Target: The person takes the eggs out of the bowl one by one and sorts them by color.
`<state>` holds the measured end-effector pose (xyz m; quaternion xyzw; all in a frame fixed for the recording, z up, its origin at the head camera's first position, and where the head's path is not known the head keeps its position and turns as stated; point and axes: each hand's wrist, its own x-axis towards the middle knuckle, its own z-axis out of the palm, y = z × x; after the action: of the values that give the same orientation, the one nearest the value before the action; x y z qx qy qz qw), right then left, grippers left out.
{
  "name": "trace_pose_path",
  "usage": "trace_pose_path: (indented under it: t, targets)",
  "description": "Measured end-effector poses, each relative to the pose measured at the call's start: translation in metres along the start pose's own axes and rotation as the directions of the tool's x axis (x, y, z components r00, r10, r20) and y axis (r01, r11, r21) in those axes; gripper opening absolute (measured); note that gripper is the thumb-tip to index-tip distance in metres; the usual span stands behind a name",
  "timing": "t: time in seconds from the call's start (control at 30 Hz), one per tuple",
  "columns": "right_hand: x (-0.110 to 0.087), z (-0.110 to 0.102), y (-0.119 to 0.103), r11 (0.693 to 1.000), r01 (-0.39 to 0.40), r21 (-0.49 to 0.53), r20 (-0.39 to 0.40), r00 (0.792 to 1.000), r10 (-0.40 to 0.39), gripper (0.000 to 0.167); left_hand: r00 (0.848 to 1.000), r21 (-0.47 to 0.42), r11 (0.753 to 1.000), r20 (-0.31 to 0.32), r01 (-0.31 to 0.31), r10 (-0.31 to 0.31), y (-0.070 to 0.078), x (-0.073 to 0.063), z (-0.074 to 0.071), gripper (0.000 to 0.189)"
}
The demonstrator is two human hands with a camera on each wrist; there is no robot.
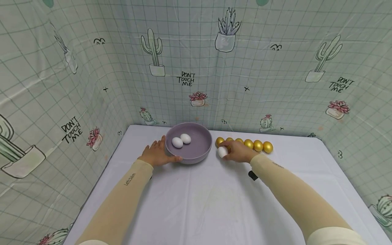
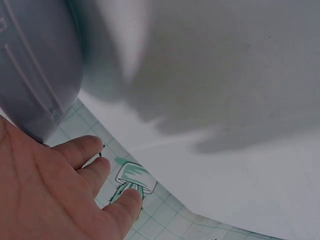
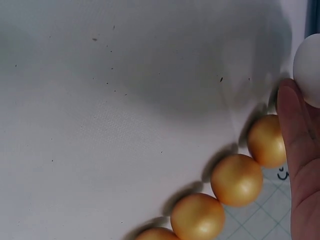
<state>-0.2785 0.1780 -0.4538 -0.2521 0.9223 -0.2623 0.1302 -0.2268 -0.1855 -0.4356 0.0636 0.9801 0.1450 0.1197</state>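
Note:
A mauve bowl stands near the back of the table with two white eggs lying in its left part. My left hand rests against the bowl's left side, fingers spread along the wall and thumb at the front. The left wrist view shows the bowl's outer wall beside that hand. To the right of the bowl, my right hand pinches another white egg, just in front of a row of golden eggs. The right wrist view shows this white egg at its right edge.
Several golden eggs form a slanting row beside the right hand, nearly touching one another. White cloth covers the table. Behind and to the left hangs a checked curtain with cactus prints.

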Motion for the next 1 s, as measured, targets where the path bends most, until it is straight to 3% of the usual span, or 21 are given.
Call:
trace_pose_path:
  t: [0.77,1.0]
  targets:
    - [0.0024,0.0078,-0.0021,1.000,0.018,0.008,0.016,1.000,-0.018,0.061,1.000,-0.007,1.000,-0.014,-0.005,0.005,-0.0002,-0.0005,0.0006,0.135]
    - [0.0022,0.0099,-0.0040,0.999,0.018,-0.038,0.024,1.000,-0.017,0.058,1.000,-0.001,1.000,-0.013,-0.002,0.002,-0.0012,0.0005,0.0020,0.135]
